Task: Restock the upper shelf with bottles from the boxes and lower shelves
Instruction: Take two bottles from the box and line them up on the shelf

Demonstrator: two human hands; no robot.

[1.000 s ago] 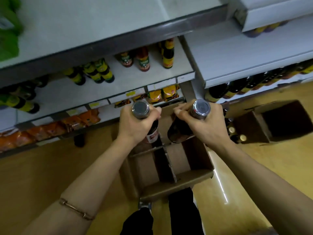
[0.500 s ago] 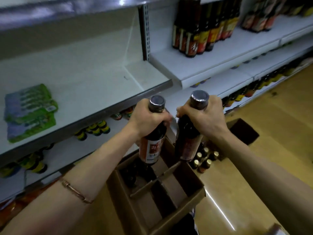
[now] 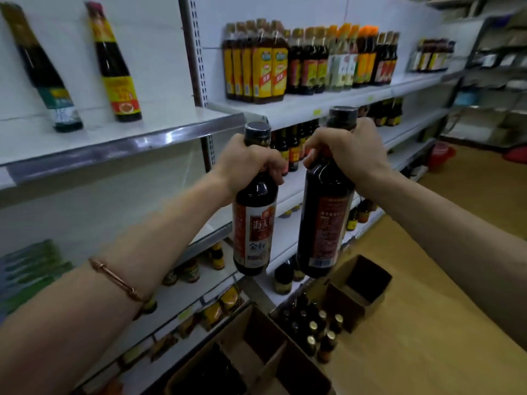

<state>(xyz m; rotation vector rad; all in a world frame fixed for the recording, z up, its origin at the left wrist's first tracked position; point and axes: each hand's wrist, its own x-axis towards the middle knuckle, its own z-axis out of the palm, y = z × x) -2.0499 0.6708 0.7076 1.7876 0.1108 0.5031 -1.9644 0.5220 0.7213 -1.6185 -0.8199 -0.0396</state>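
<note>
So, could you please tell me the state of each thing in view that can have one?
Left hand: closed round a bottle neck.
Right hand: closed round a bottle neck.
White-labelled dark sauce bottle: capped, upright, held aloft.
Red-labelled dark sauce bottle: capped, upright, held aloft.
Brown cardboard box with dividers: open.
Small brown cardboard box: open, apparently empty.

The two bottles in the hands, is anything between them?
No. In the head view the left bottle and the right bottle hang apart, with only far shelves showing through the gap.
</note>
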